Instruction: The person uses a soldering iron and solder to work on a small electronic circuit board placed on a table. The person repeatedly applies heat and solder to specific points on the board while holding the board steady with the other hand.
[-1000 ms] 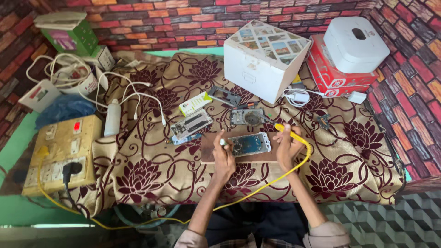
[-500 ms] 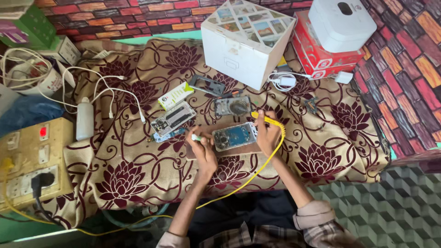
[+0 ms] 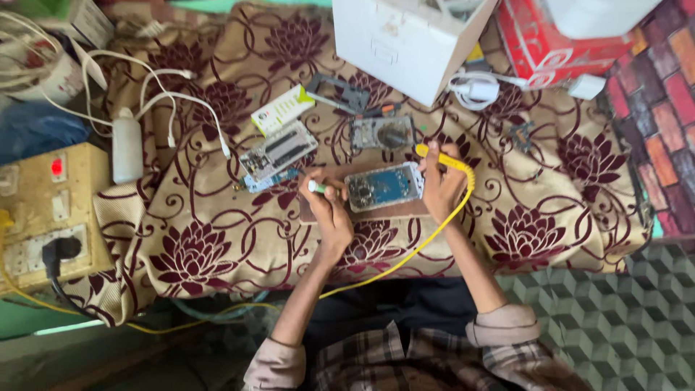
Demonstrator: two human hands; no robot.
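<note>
An opened phone (image 3: pixel 383 185) with its blue circuit board showing lies on a small brown mat on the flowered cloth (image 3: pixel 217 239). My left hand (image 3: pixel 329 205) sits just left of it, fingers closed on a small white and green tool (image 3: pixel 316 187). My right hand (image 3: pixel 439 182) is at the phone's right end and grips a yellow-handled tool (image 3: pixel 441 157); its yellow cord (image 3: pixel 405 253) runs down toward my lap.
Two more phone parts (image 3: pixel 279 150) (image 3: pixel 382 133) lie behind the phone. A white box (image 3: pixel 405 43) and a red box (image 3: pixel 557 43) stand at the back. A yellow switchboard (image 3: pixel 43 210) with a black plug is left, beside white cables (image 3: pixel 156 87) and a white bottle (image 3: pixel 127 150).
The view has moved closer and shifted over the cloth. Both hands stay at the two ends of the opened phone with the same tools.
</note>
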